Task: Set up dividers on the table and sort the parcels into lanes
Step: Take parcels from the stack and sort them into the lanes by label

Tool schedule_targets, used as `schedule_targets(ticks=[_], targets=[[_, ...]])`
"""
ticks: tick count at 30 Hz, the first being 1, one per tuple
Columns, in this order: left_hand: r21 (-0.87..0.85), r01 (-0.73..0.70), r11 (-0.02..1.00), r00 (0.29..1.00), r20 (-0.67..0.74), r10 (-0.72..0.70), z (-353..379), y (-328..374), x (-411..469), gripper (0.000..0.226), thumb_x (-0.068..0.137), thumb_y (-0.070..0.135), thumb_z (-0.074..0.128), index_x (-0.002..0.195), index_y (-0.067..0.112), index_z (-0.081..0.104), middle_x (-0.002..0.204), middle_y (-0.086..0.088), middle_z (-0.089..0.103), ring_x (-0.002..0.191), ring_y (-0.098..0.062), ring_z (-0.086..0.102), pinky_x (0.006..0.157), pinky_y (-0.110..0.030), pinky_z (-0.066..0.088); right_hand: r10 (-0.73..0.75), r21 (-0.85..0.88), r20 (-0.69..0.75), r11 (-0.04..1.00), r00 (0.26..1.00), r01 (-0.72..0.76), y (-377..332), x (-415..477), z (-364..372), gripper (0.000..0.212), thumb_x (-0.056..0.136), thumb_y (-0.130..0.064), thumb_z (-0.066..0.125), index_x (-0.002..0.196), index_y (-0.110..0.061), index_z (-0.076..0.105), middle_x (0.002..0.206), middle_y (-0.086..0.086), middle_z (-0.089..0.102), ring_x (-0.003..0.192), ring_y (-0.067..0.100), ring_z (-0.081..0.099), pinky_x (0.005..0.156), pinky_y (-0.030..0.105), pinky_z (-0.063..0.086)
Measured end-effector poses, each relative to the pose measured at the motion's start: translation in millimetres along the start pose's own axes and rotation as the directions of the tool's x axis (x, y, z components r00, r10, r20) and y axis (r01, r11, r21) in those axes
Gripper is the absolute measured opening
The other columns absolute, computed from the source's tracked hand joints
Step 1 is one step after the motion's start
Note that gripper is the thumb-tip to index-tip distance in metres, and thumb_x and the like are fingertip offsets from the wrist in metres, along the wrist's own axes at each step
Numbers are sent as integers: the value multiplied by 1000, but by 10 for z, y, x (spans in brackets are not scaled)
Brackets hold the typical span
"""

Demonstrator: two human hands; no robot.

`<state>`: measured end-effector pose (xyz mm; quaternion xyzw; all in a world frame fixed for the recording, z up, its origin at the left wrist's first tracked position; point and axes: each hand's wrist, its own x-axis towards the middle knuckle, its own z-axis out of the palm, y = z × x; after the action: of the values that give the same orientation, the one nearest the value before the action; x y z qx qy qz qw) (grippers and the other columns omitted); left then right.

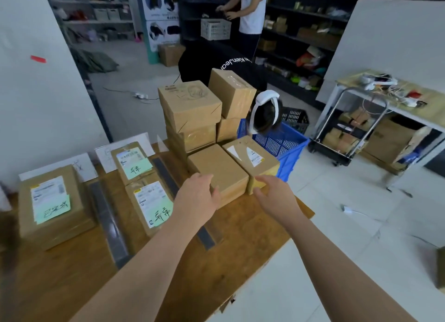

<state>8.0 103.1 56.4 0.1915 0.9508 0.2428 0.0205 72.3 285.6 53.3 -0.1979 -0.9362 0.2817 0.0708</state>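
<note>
Parcel stack [190, 114] — plain brown cartons piled several high at the far right corner of the wooden table [231, 249]; the biggest item on it. Blue crate [286, 143] on the floor just past the table's right edge, with a person in a black top [216, 59] bent head-down over it.

Left lane: one left parcel [51, 201], white label and green note on top, near the left edge.
Middle lane: far middle parcel [134, 162] and near middle parcel [151, 203], end to end, both labelled the same way.
Right lane, in front of the stack: plain parcel [219, 170] and tagged parcel [250, 155] side by side and touching, the tagged one at the right edge.

Left divider [108, 225] and right divider [166, 174] are grey strips lying flat, running near to far between the lanes.

Left hand [197, 194]: fingers over the plain parcel's near top edge, thumb on its near face, clamped on it.
Right hand [272, 191]: fingers bent against the tagged parcel's near face — grip or mere touch, cannot tell.

Two paper signs [81, 167] stand at the far edge.
</note>
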Motion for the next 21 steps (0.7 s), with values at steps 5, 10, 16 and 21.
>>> schedule_targets(ticks=[5, 10, 16, 21], targets=[[-15, 125, 992, 987, 98, -123, 198, 79, 408, 53, 99, 39, 50, 148, 21, 39, 148, -4, 46, 134, -22, 47, 104, -31, 43, 47, 20, 72, 999, 996, -48, 175, 450, 87, 39, 93, -25, 55, 132, -18, 56, 130, 2, 59, 116, 19, 56, 90, 29, 44], [-56, 273, 960, 943, 213, -256, 455, 176, 597, 51, 101, 29, 50, 146, 9, 40, 143, -9, 49, 130, -24, 50, 105, -32, 42, -4, -22, 180, 1000, 984, 8, 325, 844, 196, 41, 94, -23, 54, 135, -17, 53, 129, 3, 61, 114, 20, 57, 88, 28, 44], [-142, 417, 898, 897, 220, -383, 756, 252, 738, 44, 102, 25, 47, 142, 8, 41, 135, -10, 50, 106, -17, 56, 82, -21, 44, -74, -91, 351, 989, 933, 112, 519, 1274, 361, 41, 96, -23, 50, 136, -15, 50, 122, 8, 62, 109, 24, 57, 92, 35, 47], [-182, 516, 837, 852, 212, -479, 980, 221, 819, 46, 102, 25, 46, 143, 5, 36, 119, -9, 56, 88, -15, 52, 72, -25, 47, -168, -60, 406, 976, 898, 210, 642, 1500, 455, 22, 91, -16, 51, 106, -4, 61, 97, 12, 63, 91, 27, 58, 80, 42, 50]])
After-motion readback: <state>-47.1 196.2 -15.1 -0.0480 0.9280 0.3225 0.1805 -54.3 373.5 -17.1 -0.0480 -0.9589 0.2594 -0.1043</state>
